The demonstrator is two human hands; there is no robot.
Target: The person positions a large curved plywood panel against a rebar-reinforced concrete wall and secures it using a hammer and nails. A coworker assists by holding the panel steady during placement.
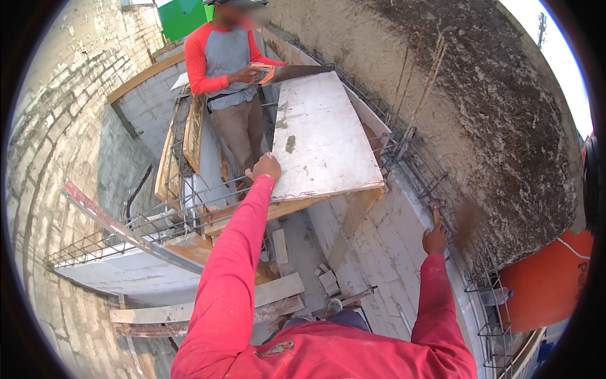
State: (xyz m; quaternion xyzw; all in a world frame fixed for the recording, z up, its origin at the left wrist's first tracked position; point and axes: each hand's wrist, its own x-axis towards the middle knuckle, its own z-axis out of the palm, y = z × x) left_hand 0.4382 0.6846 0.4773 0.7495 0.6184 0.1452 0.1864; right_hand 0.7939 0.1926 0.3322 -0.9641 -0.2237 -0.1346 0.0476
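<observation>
A large white-faced plywood board (322, 136) lies tilted before me, stained with grey cement marks. My left hand (265, 167) is closed on its left edge near the closest corner. Off to the right, my right hand (435, 240) grips a hammer (437, 216) by its wooden handle, with the head up beside the rebar on the wall top. At the board's far end a co-worker (227, 60) holds a handsaw (302, 72) with an orange handle. Its dark blade lies across the board's far edge.
Rebar cages run along the right wall (420, 167) and across the left wall (132, 271). Timber beams (265, 295) cross below me on the left. Broken blocks (328, 281) lie on the floor beneath. An orange tank (549, 284) stands at the right, near a plastic bottle (497, 296).
</observation>
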